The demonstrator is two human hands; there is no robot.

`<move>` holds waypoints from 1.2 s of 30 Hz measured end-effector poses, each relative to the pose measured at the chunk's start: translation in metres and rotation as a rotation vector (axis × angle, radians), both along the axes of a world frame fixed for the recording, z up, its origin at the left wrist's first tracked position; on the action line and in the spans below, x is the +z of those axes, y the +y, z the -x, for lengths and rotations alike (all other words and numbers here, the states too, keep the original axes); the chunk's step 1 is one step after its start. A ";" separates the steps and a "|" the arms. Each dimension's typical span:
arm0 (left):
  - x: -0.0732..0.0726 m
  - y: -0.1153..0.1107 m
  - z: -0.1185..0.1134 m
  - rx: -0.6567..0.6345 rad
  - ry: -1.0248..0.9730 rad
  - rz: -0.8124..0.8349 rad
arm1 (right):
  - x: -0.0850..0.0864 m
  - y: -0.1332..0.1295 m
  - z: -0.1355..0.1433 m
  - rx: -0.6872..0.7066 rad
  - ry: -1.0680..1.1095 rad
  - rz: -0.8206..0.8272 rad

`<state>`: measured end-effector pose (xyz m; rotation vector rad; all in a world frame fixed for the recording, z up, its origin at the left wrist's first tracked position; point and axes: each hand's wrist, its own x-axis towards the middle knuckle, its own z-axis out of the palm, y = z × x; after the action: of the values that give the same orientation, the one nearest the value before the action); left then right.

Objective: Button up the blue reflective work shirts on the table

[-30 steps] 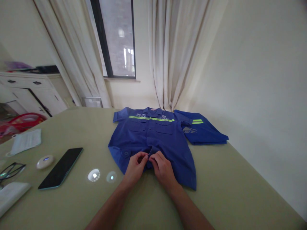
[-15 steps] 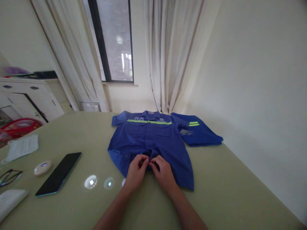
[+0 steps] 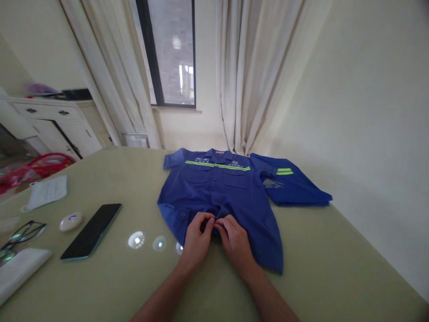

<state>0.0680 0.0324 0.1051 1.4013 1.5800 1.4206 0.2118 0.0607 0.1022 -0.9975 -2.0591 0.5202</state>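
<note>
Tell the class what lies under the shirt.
The table bears the shirt, whose sleeve overlaps the folded cloth. Anything else beneath is covered and cannot be seen.

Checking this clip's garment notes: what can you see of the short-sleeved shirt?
The short-sleeved shirt is blue, apparently woven cloth, with a collar, a buttoned front, two flapped chest pockets and a yellow-green stripe across the chest. It lies front up on the table, collar away from the person, lower left side turned over. Both hands pinch its rumpled front hem.

Both hands' fingers [image 3: 210,220] pinch the blue shirt [image 3: 221,190].
</note>
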 end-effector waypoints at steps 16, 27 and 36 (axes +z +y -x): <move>0.000 0.008 0.008 -0.037 -0.153 0.033 | 0.002 0.002 0.001 0.008 0.091 0.002; -0.004 0.008 0.004 -0.042 -0.109 0.076 | 0.002 0.002 0.002 -0.044 0.171 0.059; -0.006 0.009 0.005 -0.050 -0.086 0.051 | -0.001 0.002 0.002 -0.006 0.153 0.082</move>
<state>0.0630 0.0411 0.0989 1.3239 1.5061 1.3827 0.2099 0.0630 0.1007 -0.9799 -1.9118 0.6620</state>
